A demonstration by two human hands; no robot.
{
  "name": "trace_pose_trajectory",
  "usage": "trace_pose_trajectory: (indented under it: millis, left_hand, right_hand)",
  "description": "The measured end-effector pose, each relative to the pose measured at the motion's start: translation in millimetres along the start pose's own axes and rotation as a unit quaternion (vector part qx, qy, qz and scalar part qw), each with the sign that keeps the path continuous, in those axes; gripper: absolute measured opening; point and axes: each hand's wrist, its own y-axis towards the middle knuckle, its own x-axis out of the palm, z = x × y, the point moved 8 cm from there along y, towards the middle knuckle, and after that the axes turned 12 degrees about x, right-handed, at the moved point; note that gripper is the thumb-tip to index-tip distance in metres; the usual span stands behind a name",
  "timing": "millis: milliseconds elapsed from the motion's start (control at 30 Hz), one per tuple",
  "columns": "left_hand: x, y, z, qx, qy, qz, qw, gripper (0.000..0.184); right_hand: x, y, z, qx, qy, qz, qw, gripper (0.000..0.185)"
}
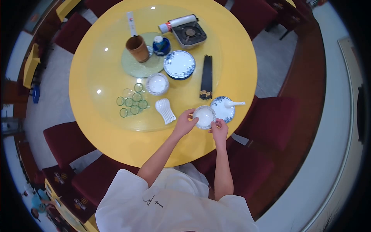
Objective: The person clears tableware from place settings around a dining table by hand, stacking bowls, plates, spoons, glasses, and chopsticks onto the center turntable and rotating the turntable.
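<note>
A small white bowl with a patterned rim (204, 117) is held between my two hands over the near right part of the yellow round table (154, 149). My left hand (187, 123) grips its left side, thumb on the rim. On the bowl's lower right edge, my right hand (219, 129) has its fingers closed. Just beyond the bowl, to the right, lies a blue-patterned plate (222, 112) with a white spoon (234, 104) on it. Left of my left hand rests a nested row of white spoons (165, 111).
Several green-rimmed glasses (134, 109), stacked bowls (157, 84), stacked plates (179, 64) and dark chopsticks (206, 77) stand farther in. Behind are a brown cup (137, 49), a blue container (161, 46) and a portable stove (189, 33). Maroon chairs (270, 120) surround the table.
</note>
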Motion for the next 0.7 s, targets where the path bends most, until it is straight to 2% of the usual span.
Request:
trace_pose_trajectory:
  millis: [133, 200, 333, 500, 600, 700]
  left_hand:
    - [-90.2, -5.7, -5.7, -0.011, -0.004, 0.075, 0.997, 0.047]
    - [-136.1, 3.9, -1.0, -0.005, 0.011, 0.103, 0.995, 0.047]
    - [-206.1, 31.6, 15.1, -0.007, 0.127, 0.133, 0.983, 0.050]
    - [-244.9, 68.5, -13.3, 0.036, 0.173, 0.162, 0.971, 0.051]
    - [-245.7, 82.6, -17.5, 0.001, 0.175, 0.094, 0.980, 0.052]
    - [-246.3, 86.1, -4.3, -0.010, 0.172, 0.076, 0.982, 0.054]
  right_hand:
    - [87.9, -11.5, -46.5, -0.022, -0.003, -0.098, 0.995, 0.019]
    - [131.6, -7.6, -68.6, -0.051, -0.038, -0.116, 0.991, 0.019]
    - [202.6, 7.0, -100.0, -0.057, -0.072, -0.145, 0.985, 0.022]
    - [243.9, 24.3, -115.0, -0.086, -0.095, -0.115, 0.985, 0.021]
    - [257.4, 37.6, -117.9, -0.093, -0.118, -0.095, 0.984, 0.024]
    - [259.7, 40.2, -111.3, -0.093, -0.152, -0.080, 0.981, 0.028]
